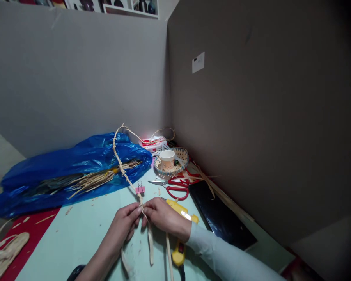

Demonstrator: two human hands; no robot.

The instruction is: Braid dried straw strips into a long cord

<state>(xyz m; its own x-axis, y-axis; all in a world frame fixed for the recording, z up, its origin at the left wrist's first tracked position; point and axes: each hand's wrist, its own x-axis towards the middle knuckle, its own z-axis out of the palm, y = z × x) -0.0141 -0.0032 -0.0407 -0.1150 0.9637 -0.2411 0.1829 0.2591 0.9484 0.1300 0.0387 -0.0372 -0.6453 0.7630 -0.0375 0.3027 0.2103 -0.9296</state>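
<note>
A twisted cord of pale plant fibre [119, 160] runs up and away from my fingers, curving in a loop towards the back. My left hand [126, 219] pinches its near end from the left, thumb against fingers. From the right, my right hand [163, 216] pinches the same spot, fingertips almost meeting the left ones. Below the hands hang two loose flat strips: one fibre strip [151, 246] under the right fingers, another, blurred, beside the left wrist. Just beyond my fingertips a pink binder clip [140, 189] sits at the cord.
Red-handled scissors [178, 192] and a yellow glue gun [179, 257] lie right of the hands, near a black flat object [219, 216]. A woven basket [185, 156] holds a paper cup [167, 159]. Left, a blue plastic bag [73, 156] carries dried stalks [93, 179]. Partitions stand behind and right.
</note>
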